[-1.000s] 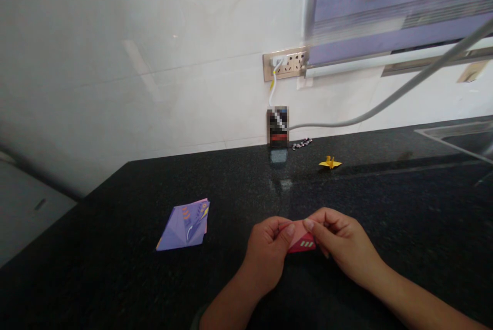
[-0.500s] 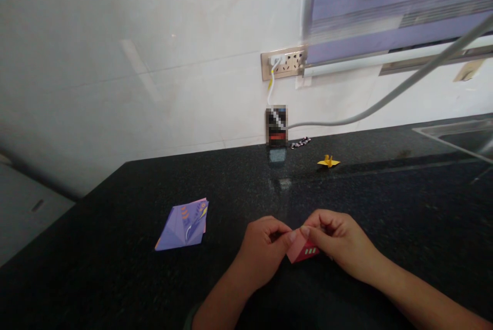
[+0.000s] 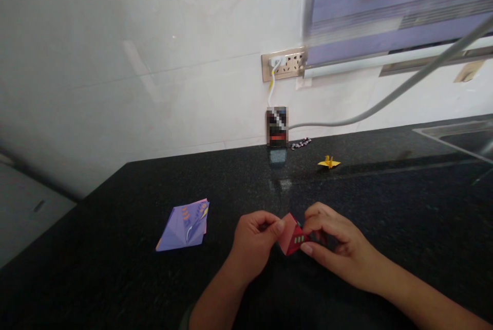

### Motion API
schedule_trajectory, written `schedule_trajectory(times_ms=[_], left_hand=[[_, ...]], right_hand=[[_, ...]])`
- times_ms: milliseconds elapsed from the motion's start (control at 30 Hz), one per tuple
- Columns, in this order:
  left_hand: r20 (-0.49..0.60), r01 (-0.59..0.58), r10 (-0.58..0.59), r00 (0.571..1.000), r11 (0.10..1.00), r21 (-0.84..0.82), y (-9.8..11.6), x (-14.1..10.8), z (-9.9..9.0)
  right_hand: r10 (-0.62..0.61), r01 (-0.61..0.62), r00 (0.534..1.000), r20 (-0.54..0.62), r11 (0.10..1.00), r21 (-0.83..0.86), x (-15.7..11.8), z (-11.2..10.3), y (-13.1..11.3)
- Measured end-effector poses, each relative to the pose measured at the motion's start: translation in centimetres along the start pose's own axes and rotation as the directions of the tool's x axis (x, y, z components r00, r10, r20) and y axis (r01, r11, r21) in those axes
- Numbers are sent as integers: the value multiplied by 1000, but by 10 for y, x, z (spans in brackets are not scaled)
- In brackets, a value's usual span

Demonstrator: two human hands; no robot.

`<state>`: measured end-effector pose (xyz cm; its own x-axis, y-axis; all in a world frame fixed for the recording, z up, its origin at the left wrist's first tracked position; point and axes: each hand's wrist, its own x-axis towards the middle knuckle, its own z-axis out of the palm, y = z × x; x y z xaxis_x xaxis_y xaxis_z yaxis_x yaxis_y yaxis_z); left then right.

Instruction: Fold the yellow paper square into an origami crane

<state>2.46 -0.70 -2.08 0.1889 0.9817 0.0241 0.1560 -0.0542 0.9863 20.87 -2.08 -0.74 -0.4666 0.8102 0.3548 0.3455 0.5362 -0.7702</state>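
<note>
A small piece of folded red and pink origami paper (image 3: 288, 237), with a row of pale green marks on its red side, is held up between my hands. My left hand (image 3: 256, 242) pinches its pink left corner between thumb and forefinger. On the other side, the thumb and fingers of my right hand (image 3: 342, 248) hold the narrow red end, which they partly hide. Farther back on the counter stands a yellow paper crane (image 3: 328, 163). To the left lie patterned purple folded papers (image 3: 181, 230) with a pink edge showing beneath.
The dark speckled countertop (image 3: 127, 278) runs to a tiled wall. Leaning there is a phone-like object (image 3: 277, 127), blurred out, near a beaded strand (image 3: 301, 143). A white cable drops from the wall socket (image 3: 284, 65). A grey hose (image 3: 385, 104) crosses toward the sink (image 3: 462, 137) at right.
My right thumb and fingers have shifted from the paper's top edge to its right end and spread apart more. My left hand and the paper have moved slightly left.
</note>
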Motion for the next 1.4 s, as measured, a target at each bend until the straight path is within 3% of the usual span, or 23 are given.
schedule_trajectory(times_ms=[200,333,433,600,1100,1233,1400], left_hand=[[-83,-24,30,996,997,66,2,0,0],[-72,-92,105,992,983,159,4,-4,3],[-23,-149,159,987,962,230,6,-8,6],[38,-200,197,980,943,266,10,-11,10],[-103,-126,153,983,965,229,7,-7,5],[-67,-69,82,994,982,176,7,-5,4],[54,4,-6,999,999,40,9,-5,6]], right_hand=[[28,-28,999,-22,1000,-4,0,5,5],[217,-195,969,-117,964,179,1,10,8],[334,-292,938,-96,908,301,2,13,7],[284,-261,956,-76,939,225,3,15,4],[323,-298,943,-81,927,226,3,15,8],[293,-279,954,-66,946,166,3,11,8],[220,-220,975,-18,975,39,4,3,0]])
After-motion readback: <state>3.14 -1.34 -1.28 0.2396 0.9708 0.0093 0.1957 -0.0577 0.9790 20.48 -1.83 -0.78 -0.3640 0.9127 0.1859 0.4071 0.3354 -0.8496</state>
